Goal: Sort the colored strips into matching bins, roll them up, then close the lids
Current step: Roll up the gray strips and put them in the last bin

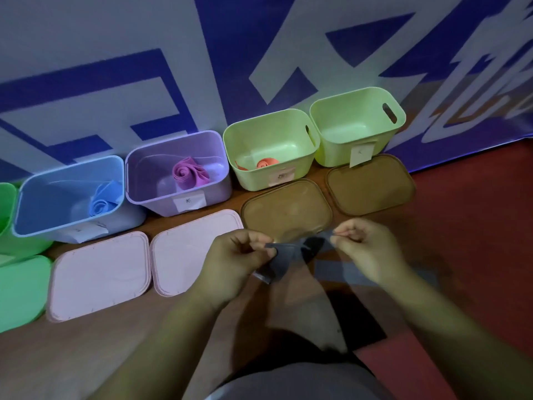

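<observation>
Front-right of the purple bin (150, 174), nearer the camera and above the floor, a grey strip (281, 262) drawn out between two hands. Left hand (236, 261) curled, thumb and forefinger pinching one end, a folded bunch of the strip hanging below the fingers. Right hand (366, 249) also curled, fingertips nipping the strip further along; more of it trailing off under that hand, too blurred to follow. Inside the purple bin, a purple roll (189, 173). On its front wall, a paper label (190, 201), writing unreadable. Just left of the purple bin, a blue bin (37, 203) with a blue roll (102, 204) in its near right corner. Further left, at the frame edge, part of a green bin (7, 197), and a green lid (20, 290) flat in front of it. Just right of the purple bin, a light-green bin (259, 140) with an orange roll (266, 164) on its bottom. Beyond that, a second light-green bin (346, 122), no strip visible inside. All bins uncovered. In front of the purple bin and to its front-left, two pink lids (101, 272) side by side on the floor. To its front-right, two brown lids (372, 183), the nearer one partly behind the hands. Behind the purple bin, a white banner (86, 39) with large blue characters.
</observation>
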Demonstrator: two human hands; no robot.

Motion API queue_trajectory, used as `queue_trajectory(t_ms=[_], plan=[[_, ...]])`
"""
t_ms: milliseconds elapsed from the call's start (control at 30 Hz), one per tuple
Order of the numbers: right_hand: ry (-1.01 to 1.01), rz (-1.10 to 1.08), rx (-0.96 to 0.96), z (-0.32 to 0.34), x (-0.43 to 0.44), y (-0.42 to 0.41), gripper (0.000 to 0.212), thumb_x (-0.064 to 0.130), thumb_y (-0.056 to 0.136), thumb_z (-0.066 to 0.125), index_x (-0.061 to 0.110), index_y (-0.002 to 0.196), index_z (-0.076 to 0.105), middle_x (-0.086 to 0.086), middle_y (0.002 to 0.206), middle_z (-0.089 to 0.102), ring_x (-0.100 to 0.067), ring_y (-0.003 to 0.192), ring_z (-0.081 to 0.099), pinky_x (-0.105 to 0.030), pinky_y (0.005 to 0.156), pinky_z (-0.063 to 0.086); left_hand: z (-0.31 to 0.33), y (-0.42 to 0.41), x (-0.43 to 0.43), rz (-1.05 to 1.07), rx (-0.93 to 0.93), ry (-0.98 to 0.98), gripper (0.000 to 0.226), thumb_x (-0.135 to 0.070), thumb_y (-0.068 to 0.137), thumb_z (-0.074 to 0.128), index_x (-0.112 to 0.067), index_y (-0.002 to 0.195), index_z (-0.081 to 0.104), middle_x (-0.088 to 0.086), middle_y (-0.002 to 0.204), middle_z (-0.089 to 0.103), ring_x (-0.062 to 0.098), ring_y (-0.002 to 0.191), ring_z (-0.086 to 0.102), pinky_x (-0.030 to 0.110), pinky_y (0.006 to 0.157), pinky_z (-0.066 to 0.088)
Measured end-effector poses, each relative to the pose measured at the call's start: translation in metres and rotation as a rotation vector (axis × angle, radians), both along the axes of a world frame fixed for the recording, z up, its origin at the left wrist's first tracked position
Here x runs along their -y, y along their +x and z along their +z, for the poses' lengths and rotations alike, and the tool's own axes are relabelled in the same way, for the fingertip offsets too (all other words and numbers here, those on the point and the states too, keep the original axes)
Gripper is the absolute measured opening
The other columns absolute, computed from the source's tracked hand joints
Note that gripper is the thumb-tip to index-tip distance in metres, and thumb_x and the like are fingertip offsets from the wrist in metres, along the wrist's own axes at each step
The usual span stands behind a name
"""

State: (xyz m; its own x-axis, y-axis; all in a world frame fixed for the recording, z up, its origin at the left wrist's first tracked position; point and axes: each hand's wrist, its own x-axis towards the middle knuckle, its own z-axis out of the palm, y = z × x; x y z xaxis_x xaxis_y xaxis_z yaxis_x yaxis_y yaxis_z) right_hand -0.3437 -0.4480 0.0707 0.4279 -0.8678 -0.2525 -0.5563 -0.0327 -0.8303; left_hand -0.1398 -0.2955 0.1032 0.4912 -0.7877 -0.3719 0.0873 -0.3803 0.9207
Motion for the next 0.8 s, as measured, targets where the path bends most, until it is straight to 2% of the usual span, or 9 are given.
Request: queue_trajectory(t_ms=[100,167,300,400,467,600,800], plan=[[-0.048,-0.013,-0.151,-0.038,0.024,-0.023,0.022,0.011,0.079,0.078,0.028,0.076,0.065,0.005,0.080,0.072,-0.015,0.081,0.069,-0.035,0.075,0.055,-0.013,-0.015,0.019,0.006,0.015,0.015,0.014,0.006,0.080,0.074,-0.007,0.085,0.074,0.013,0.082,0.072,0.011,0.075,0.066,0.021,0.072,0.053],[-0.039,-0.036,-0.192,-0.058,0.037,-0.034,0.022,0.010,0.078,0.078,0.028,0.078,0.065,0.002,0.081,0.073,-0.017,0.081,0.070,-0.038,0.076,0.055,-0.020,-0.024,0.032,0.002,0.019,0.031,0.017,0.009,0.079,0.073,-0.008,0.084,0.074,0.009,0.080,0.074,0.009,0.075,0.066,0.018,0.071,0.052],[-0.067,-0.106,-0.231,-0.088,0.064,-0.050,0.013,0.009,0.080,0.076,0.013,0.089,0.069,-0.004,0.088,0.072,-0.025,0.085,0.068,-0.036,0.076,0.052,-0.033,-0.038,0.058,-0.014,0.031,0.071,0.016,0.011,0.081,0.071,-0.004,0.086,0.074,-0.004,0.073,0.072,0.008,0.073,0.066,0.017,0.071,0.052],[-0.052,-0.124,-0.352,-0.103,0.084,-0.056,0.023,0.015,0.084,0.073,0.013,0.105,0.067,-0.005,0.104,0.071,-0.027,0.096,0.066,-0.033,0.080,0.049,-0.039,-0.046,0.075,-0.003,0.020,0.099,0.014,0.009,0.081,0.071,-0.003,0.088,0.074,-0.005,0.072,0.071,0.007,0.073,0.065,0.018,0.070,0.052],[-0.041,-0.127,-0.409,-0.113,0.094,-0.059,0.027,0.017,0.085,0.071,0.013,0.111,0.066,-0.007,0.107,0.071,-0.030,0.099,0.066,-0.034,0.080,0.048,-0.041,-0.050,0.085,-0.013,0.050,0.118,0.013,0.008,0.081,0.072,-0.002,0.089,0.074,-0.005,0.073,0.071,0.004,0.071,0.065,0.015,0.068,0.050],[-0.001,-0.151,-0.424,-0.126,0.107,-0.059,0.027,0.016,0.086,0.067,0.015,0.112,0.066,-0.006,0.107,0.072,-0.030,0.100,0.065,-0.035,0.083,0.050,-0.039,-0.056,0.100,-0.038,0.099,0.118,0.012,0.009,0.080,0.072,0.002,0.090,0.074,-0.002,0.076,0.071,-0.001,0.069,0.064,0.009,0.067,0.047],[0.053,-0.143,-0.418,-0.132,0.115,-0.055,0.024,0.013,0.085,0.065,0.018,0.108,0.067,-0.002,0.101,0.072,-0.028,0.095,0.066,-0.031,0.079,0.048,-0.036,-0.055,0.109,-0.035,0.094,0.124,0.012,0.006,0.080,0.073,-0.003,0.088,0.075,0.000,0.079,0.075,0.004,0.073,0.067,0.013,0.069,0.050]])
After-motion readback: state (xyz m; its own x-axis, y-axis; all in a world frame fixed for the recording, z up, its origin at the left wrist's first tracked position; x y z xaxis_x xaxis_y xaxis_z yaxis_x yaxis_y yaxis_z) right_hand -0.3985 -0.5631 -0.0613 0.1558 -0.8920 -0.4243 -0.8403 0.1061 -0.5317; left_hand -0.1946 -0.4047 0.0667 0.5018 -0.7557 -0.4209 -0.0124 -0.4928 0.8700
